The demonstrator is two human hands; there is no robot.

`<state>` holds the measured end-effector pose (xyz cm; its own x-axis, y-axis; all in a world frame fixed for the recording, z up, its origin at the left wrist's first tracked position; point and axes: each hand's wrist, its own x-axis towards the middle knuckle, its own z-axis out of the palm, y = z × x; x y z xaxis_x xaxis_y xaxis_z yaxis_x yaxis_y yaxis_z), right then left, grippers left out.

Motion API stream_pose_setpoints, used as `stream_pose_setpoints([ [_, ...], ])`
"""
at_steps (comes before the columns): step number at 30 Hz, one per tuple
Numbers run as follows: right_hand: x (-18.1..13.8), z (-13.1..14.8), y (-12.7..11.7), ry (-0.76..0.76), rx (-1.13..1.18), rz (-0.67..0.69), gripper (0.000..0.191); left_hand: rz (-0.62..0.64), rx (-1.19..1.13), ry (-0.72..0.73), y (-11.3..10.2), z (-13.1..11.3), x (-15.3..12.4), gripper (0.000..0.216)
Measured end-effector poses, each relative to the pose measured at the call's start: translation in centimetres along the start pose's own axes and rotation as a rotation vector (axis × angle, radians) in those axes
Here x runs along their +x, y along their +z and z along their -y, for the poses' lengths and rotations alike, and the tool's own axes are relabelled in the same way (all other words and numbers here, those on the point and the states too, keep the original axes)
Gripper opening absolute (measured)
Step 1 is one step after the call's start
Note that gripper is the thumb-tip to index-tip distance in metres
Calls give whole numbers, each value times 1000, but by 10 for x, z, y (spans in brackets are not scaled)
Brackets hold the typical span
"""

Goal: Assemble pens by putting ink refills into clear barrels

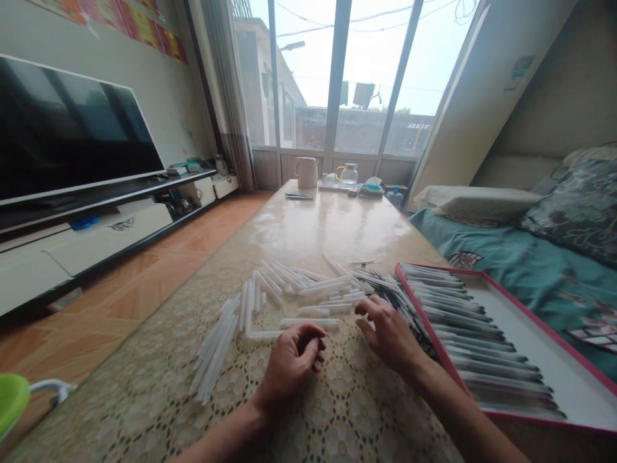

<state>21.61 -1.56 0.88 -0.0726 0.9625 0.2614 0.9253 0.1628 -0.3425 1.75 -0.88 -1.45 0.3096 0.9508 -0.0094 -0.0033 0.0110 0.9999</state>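
Note:
My left hand [297, 352] is curled above the patterned table, thumb against the bent fingers; nothing shows in it. Just behind it lie a translucent white tube [318, 322] and another tube [264, 334]. My right hand [388, 333] has its fingers apart and slightly bent, with nothing visible in them. Its fingertips are near several short white tubes [340, 299] and a bunch of thin black rods [398, 296], partly hidden by the hand. More long white tubes [214, 354] are heaped at the left, and others [279, 276] lie farther back.
A red-rimmed box [544, 344] at the right holds a row of pen-like sticks [482, 334] with dark ends. At the table's far end stand a kettle [306, 172], a glass pot [349, 175] and a tissue pack [371, 186]. A bed [501, 257] flanks the right side.

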Motion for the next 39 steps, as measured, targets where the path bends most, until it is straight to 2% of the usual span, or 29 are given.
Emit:
stream_pose_setpoints([
  [5, 7, 27, 10, -104, -40, 46, 12, -65, 109, 25, -4, 1, -2, 11],
  [10, 7, 25, 13, -45, 30, 37, 13, -46, 72, -31, -4, -4, 0, 15],
  [15, -6, 34, 5, -71, 170, -17, 11, 9, -293, -163, -5, -12, 2, 31],
  [18, -9, 39, -2, -120, 194, -17, 11, -26, -503, -245, -6, -13, 2, 30],
  [21, -1, 23, -11, -97, 149, 17, 15, -68, -579, -265, -7, -12, 2, 25],
  [25, 23, -25, -20, 233, -254, -58, 16, -92, -597, -240, -7, -10, 3, 24],
  [29, 46, -58, -17, 313, -363, -87, 25, -103, -596, -232, -6, -10, 3, 28],
  [33, 54, -62, -8, 301, -394, -43, 28, -101, -593, -226, -6, -10, 3, 33],
  [39, 38, -47, 2, 283, -377, -13, 25, -104, -583, -225, -5, -10, 3, 32],
])
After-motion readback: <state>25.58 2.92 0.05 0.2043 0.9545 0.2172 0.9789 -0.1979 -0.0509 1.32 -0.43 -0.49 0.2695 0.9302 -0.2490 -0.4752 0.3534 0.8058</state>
